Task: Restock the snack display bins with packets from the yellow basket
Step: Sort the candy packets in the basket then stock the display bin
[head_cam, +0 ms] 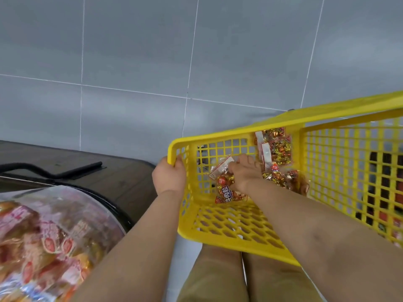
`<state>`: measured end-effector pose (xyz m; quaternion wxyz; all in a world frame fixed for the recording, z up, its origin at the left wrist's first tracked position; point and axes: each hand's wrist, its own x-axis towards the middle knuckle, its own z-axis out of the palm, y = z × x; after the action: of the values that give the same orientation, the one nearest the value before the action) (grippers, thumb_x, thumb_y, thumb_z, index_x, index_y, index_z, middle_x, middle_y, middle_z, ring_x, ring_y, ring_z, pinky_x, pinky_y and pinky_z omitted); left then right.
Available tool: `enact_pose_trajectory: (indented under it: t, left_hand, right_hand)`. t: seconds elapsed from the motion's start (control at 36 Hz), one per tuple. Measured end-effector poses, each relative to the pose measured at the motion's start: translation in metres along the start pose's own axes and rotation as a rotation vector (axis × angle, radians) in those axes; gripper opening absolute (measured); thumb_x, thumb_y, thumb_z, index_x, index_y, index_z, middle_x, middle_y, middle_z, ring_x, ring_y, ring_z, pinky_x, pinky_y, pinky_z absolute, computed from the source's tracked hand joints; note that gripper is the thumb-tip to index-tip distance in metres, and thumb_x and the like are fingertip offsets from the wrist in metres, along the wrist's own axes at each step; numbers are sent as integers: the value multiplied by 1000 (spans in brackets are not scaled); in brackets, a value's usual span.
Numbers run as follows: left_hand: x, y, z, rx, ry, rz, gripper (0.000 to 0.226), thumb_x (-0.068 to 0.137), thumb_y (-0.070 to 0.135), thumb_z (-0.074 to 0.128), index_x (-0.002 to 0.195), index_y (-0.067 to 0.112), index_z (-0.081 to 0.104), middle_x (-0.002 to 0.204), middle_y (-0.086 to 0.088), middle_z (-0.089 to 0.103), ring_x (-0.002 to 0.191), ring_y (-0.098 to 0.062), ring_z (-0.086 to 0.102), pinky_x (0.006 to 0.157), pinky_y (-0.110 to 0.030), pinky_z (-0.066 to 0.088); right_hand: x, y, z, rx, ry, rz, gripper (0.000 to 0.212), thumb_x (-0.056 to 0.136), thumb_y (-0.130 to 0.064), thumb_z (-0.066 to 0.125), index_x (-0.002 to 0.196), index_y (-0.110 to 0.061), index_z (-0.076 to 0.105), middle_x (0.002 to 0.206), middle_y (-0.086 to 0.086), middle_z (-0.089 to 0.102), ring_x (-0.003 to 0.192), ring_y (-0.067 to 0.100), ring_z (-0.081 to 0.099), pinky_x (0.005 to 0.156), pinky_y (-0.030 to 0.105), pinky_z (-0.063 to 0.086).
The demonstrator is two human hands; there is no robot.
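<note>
A yellow mesh basket is tilted towards me over my legs. My left hand grips its left corner rim. Inside, my right hand reaches down and holds a clear snack packet with red and gold sweets. Two more such packets lie in the basket: one against the far wall, another to the right of my right hand. A clear display bin full of pink and orange wrapped snacks sits at the lower left.
A dark display stand with a black bar on it lies behind the bin on the left. Grey floor tiles fill the upper view. Dark and red items show through the basket's right wall.
</note>
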<state>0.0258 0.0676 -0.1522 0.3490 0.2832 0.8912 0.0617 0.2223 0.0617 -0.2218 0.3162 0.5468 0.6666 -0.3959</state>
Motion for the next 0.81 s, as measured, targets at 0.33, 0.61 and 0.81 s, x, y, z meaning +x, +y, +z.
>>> enact_pose_trajectory:
  t: [0.33,0.61,0.81]
  left_hand:
    - [-18,9,-13,-60,154,277,27,85,26,69,103,8,63,95,-9,62,101,-31,54,89,-38,41]
    - [-82,6,1,-699,-636,-70,49,74,32,79,117,20,60,101,-4,74,94,-20,71,75,-31,58]
    - [-71,-9,6,-484,-503,-89,14,89,15,67,103,16,69,88,2,76,85,-17,72,75,-32,57]
  right_hand:
    - [-59,24,-31,648,139,-111,30,86,-28,67,113,-20,56,104,-6,56,96,13,54,76,26,43]
    - [-73,25,-32,1576,-175,8,48,61,-38,80,105,-24,65,105,-3,70,98,12,66,82,25,52]
    - [-44,10,-17,1409,-4,196,35,87,-43,62,115,-22,60,113,-3,65,97,13,63,86,27,51]
